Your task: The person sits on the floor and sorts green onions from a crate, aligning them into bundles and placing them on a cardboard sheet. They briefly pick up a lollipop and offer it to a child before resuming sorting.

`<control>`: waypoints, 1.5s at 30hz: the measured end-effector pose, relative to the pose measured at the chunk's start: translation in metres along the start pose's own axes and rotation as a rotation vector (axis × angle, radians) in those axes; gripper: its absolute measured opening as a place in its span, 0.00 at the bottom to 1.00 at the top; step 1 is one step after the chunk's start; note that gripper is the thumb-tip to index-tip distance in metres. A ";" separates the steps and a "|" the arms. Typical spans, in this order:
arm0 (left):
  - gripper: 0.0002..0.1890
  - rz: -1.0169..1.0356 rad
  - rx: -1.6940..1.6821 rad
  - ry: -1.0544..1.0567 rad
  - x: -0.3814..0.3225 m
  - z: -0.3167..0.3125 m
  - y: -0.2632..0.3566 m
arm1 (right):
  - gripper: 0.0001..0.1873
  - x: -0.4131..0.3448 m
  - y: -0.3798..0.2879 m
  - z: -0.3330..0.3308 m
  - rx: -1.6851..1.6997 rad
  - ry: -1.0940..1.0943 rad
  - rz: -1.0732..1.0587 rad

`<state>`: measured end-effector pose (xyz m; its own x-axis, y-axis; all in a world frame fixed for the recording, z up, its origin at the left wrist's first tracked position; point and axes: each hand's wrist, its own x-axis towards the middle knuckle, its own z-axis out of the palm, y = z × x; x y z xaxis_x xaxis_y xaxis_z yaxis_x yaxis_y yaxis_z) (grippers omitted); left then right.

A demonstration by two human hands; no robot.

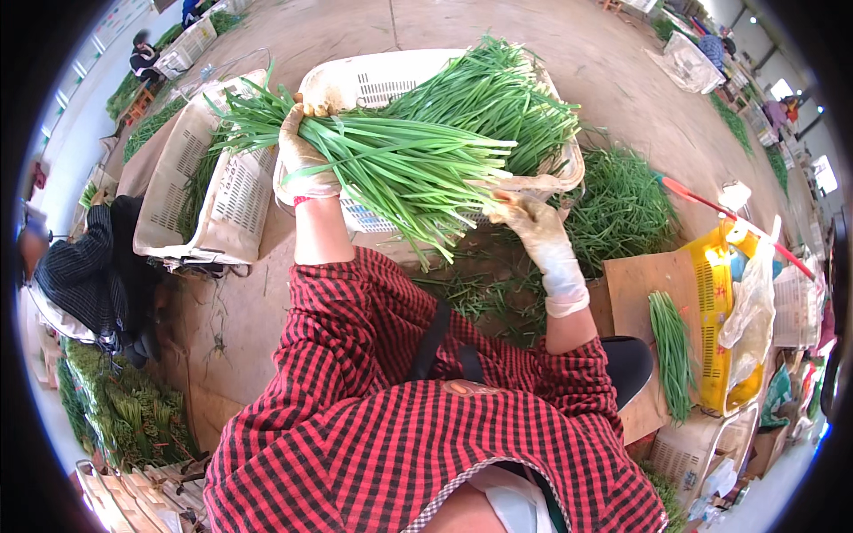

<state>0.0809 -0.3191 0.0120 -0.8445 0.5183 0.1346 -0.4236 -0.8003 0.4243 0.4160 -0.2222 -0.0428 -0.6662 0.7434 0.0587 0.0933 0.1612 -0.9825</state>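
Observation:
My left hand [303,150], in a soiled pale glove, is closed round a bundle of long green leafy stalks [406,156] near its leafy end. The pale cut ends fan out to the right. My right hand [530,216], gloved too, is beside those cut ends with its fingers bent; whether it grips any stalk cannot be told. Beneath and beyond the bundle stands a white plastic crate [380,66], with a heap of the same stalks [493,100] on its right side.
Another white crate [230,206] stands at the left, near a seated person [80,266]. Loose greens [620,200] lie right of my crate. Farther right are a board [640,280] with a small bunch [670,353], a yellow crate [713,320] and a red pole [766,233].

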 end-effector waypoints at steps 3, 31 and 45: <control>0.10 -0.013 0.011 0.044 -0.001 0.002 -0.003 | 0.11 0.004 -0.012 0.016 0.086 0.069 -0.117; 0.04 -0.150 0.087 0.195 0.005 -0.005 -0.022 | 0.28 0.010 0.007 0.037 0.361 0.207 -0.032; 0.06 -0.231 -0.062 0.101 0.023 -0.019 -0.053 | 0.09 -0.010 0.053 -0.026 0.738 0.575 -0.128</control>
<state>0.0781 -0.2705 -0.0248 -0.7504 0.6591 -0.0504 -0.6253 -0.6830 0.3776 0.4471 -0.2042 -0.0909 -0.1538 0.9863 0.0590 -0.5789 -0.0415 -0.8143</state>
